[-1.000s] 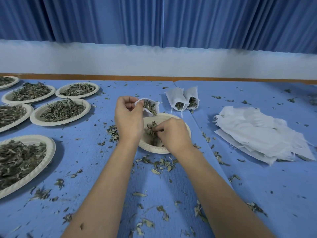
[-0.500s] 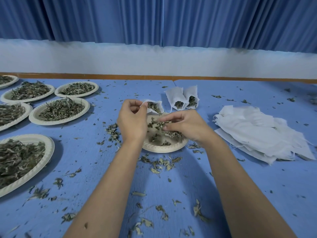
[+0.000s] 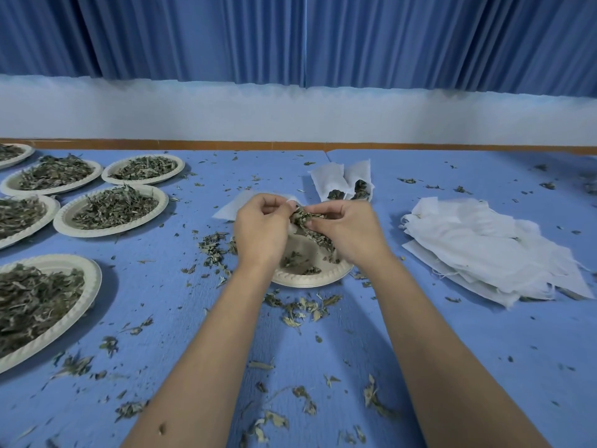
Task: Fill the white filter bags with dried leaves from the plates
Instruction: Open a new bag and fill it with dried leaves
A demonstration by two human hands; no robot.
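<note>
My left hand (image 3: 260,229) pinches the mouth of a white filter bag (image 3: 230,209) above a nearly empty paper plate (image 3: 310,277) at the table's centre. My right hand (image 3: 347,231) holds a bunch of dried leaves (image 3: 308,223) pressed against the bag's opening. Most of the bag is hidden behind my left hand. Two filled filter bags (image 3: 342,181) lie just behind the plate. A pile of empty white filter bags (image 3: 491,247) lies to the right.
Several paper plates heaped with dried leaves (image 3: 111,210) stand on the left, one large plate (image 3: 42,302) at the near left. Loose leaf bits (image 3: 300,310) are scattered over the blue tablecloth (image 3: 484,350). A white wall and blue curtain run behind the table.
My right hand lifted a pinch of leaves off the plate and brought it up to the bag's mouth. My left hand kept the bag held over the plate.
</note>
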